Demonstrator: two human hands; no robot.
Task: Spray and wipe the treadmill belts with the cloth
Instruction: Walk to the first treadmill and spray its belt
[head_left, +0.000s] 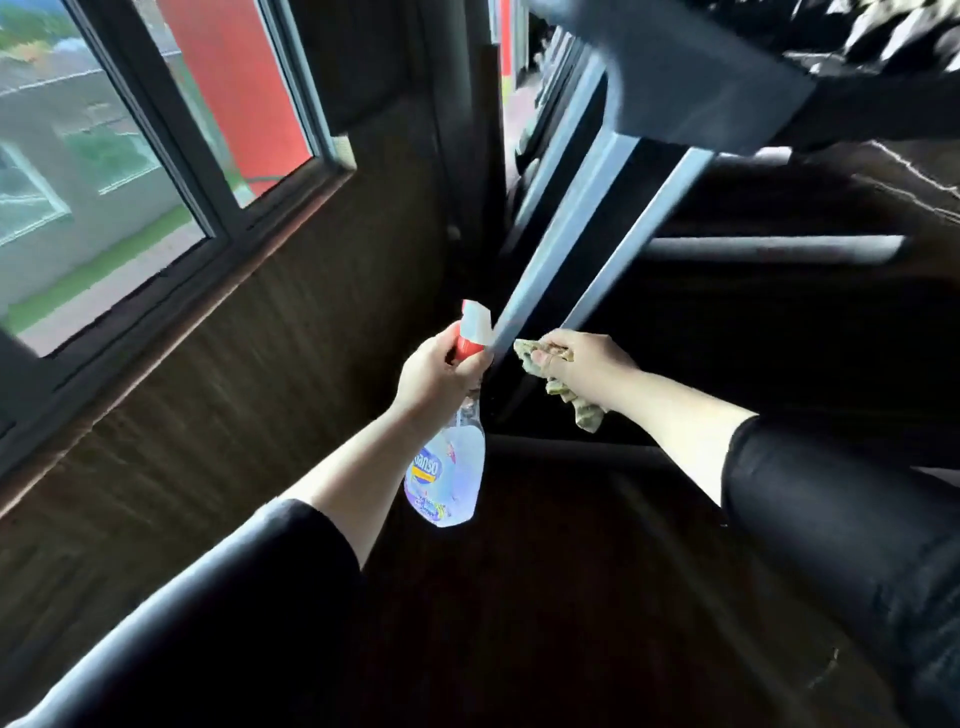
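The left hand (441, 374) is wrapped round the neck of the spray bottle (451, 470), fingers curled by the red collar under the white nozzle (476, 318). That grip puts a finger near the trigger and lets the clear body hang below the fist. The nozzle points up and forward, towards the grey rail (550, 244) just beside it, so it is aimed at the machine rather than at the floor. The right hand (584, 364) clutches the cloth (576, 408) bunched in its fingers, with a loose tail hanging under the wrist. A bunched cloth gives a thick pad to press with, and holding it out next to the bottle keeps it ready to follow the spray. Both arms reach forward together and the hands are near each other but apart. The cloth hand sits at the foot of the second rail (641, 228). The belt (737, 332) appears to be the dark surface beyond and to the right of that hand. Blur and shadow hide its edges, and I cannot tell whether the cloth touches anything. No spray is visible, so I judge the spraying is about to start. A window (156, 156) lies off to the left.
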